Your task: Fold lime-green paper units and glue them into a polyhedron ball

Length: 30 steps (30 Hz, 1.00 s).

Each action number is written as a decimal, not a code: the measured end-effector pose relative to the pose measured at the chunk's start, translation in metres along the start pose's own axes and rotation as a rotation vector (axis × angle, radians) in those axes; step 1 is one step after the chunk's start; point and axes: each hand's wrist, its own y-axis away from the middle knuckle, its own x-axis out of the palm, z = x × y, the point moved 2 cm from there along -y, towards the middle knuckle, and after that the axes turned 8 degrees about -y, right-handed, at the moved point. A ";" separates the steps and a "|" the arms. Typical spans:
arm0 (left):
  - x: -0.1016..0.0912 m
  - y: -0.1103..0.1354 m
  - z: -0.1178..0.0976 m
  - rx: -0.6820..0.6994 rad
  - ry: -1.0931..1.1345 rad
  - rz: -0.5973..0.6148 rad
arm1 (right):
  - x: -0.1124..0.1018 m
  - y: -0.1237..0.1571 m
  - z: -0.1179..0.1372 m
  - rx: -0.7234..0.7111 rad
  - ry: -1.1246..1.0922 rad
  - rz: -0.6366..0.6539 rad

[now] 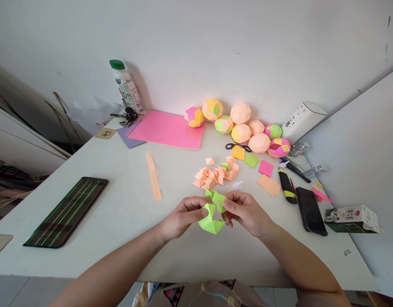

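Above the table's front half, my left hand (185, 215) pinches a green folded-paper model (211, 224) made of joined angular pieces. My right hand (247, 211) has its thumb and fingers closed on a green folded paper piece (219, 202) at the model's upper right. Whether that piece is joined to the rest, I cannot tell. Just beyond both hands lies a pile of small peach folded paper pieces (212, 177), with a green piece (226, 166) among them.
Finished paper balls (240, 113) are grouped along the wall. Square paper stacks (251, 160), scissors (238, 147), a utility knife (287, 186) and a phone (310, 211) lie right. A pink sheet (171, 130), a bottle (128, 87), a peach strip (153, 175) and a dark striped tablet-like panel (67, 211) are left.
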 end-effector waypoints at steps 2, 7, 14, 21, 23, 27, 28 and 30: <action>0.000 -0.001 0.001 0.014 0.017 0.009 | 0.001 0.000 -0.001 0.003 -0.010 -0.015; 0.003 -0.001 -0.002 0.044 0.074 0.053 | 0.002 0.000 -0.003 0.002 -0.007 -0.047; 0.008 -0.002 -0.007 0.032 0.097 0.074 | 0.006 0.001 -0.005 -0.013 -0.010 -0.046; 0.006 -0.002 -0.007 0.067 -0.018 0.016 | 0.007 0.000 -0.009 -0.126 0.068 -0.098; 0.005 -0.002 -0.005 0.064 -0.048 -0.007 | 0.008 0.000 -0.009 -0.141 0.092 -0.108; 0.002 -0.002 -0.001 0.051 -0.074 -0.045 | 0.010 0.002 -0.009 -0.159 0.138 -0.130; 0.001 -0.001 0.000 0.046 -0.080 -0.059 | 0.010 0.002 -0.009 -0.167 0.154 -0.139; 0.000 -0.001 0.002 0.032 -0.097 -0.089 | 0.011 0.002 -0.009 -0.181 0.179 -0.163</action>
